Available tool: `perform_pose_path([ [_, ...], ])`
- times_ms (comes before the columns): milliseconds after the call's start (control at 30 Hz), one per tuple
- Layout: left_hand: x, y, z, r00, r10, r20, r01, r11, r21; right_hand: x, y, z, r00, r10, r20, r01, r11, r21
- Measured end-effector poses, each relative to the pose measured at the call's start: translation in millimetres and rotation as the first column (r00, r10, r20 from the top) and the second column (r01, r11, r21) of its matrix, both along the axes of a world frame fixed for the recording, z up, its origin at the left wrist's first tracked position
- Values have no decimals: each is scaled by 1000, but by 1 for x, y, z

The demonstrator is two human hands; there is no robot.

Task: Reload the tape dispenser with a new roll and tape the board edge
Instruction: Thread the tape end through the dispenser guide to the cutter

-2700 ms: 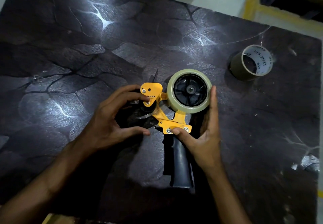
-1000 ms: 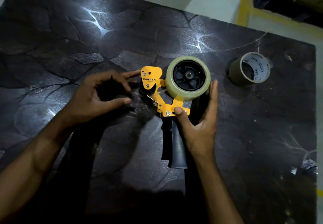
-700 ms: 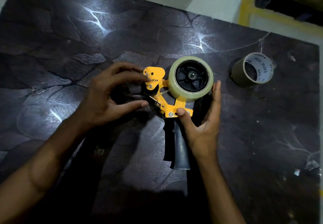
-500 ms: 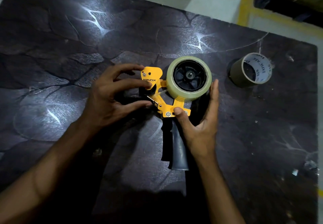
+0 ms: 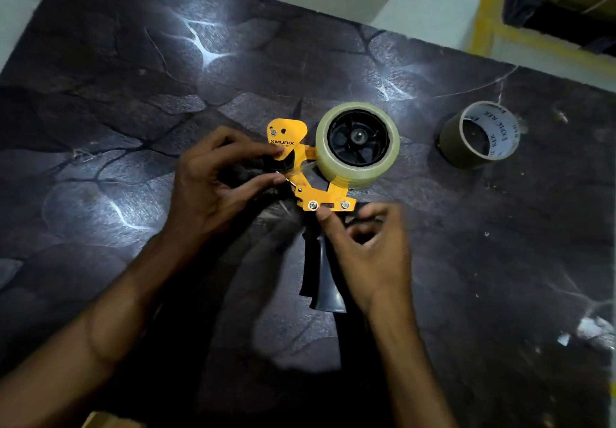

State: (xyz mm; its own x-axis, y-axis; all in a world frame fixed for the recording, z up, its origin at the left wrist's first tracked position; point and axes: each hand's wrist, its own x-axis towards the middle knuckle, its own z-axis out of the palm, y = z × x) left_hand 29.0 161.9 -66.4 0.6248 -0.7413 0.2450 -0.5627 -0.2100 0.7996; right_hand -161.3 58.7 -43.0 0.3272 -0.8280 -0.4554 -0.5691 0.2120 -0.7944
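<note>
While the tape dispenser (image 5: 308, 174) lies flat on its side on the dark, crackle-patterned board (image 5: 100, 100), both hands are working on it. It's the yellow metal kind with "XMUNIX" printed on the front plate, and its dark handle (image 5: 321, 274) points back toward the person. A clear tape roll (image 5: 357, 144) is already seated on the black hub, so that part looks loaded. The left hand (image 5: 213, 187) is curled in at the front end of the dispenser, thumb and forefinger drawn close together right by the roller and the little metal tab, pinching at something there. It could be the loose end of the tape, but it's clear and in shadow, so honestly can't say for sure what's between the fingertips. The right hand (image 5: 366, 247) sits just below the yellow frame, thumb tip touching the bottom edge near the two screws, with the other fingers loosely curled and a bit motion-blurred; it covers part of the handle, and I can't tell whether it's actually gripping anything. Off to the right, well apart from the dispenser, a second roll (image 5: 480, 139) with a white printed core sits on the board. Pale floor with a yellow line (image 5: 483, 10) shows beyond the far edge.
</note>
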Motion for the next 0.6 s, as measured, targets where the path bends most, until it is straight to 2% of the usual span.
perform_pose_path([
  [67,-4,0,0,998,41,-38,-41,999,-9,-3,1,-4,994,74,77,-94,948,304],
  [133,-6,1,-2,989,97,-114,-100,995,-23,-3,1,0,959,-6,283,-180,761,623],
  [167,-7,2,-3,981,125,-149,-130,991,-24,-2,0,2,933,-62,354,-223,671,707],
  [233,-6,0,-4,973,150,-175,-156,987,-25,0,-5,5,889,-92,448,-315,587,746],
  [300,-3,-1,-3,974,152,-167,-156,988,-12,0,-8,3,859,-91,504,-371,566,736],
  [367,1,-3,-3,979,139,-149,-140,990,1,1,-8,0,848,-117,517,-382,541,749],
  [500,7,0,-4,980,134,-145,-137,990,-13,7,-4,-6,822,-183,540,-428,427,796],
  [600,10,1,-3,984,96,-147,-96,995,9,11,-2,-9,836,-191,515,-380,476,793],
])
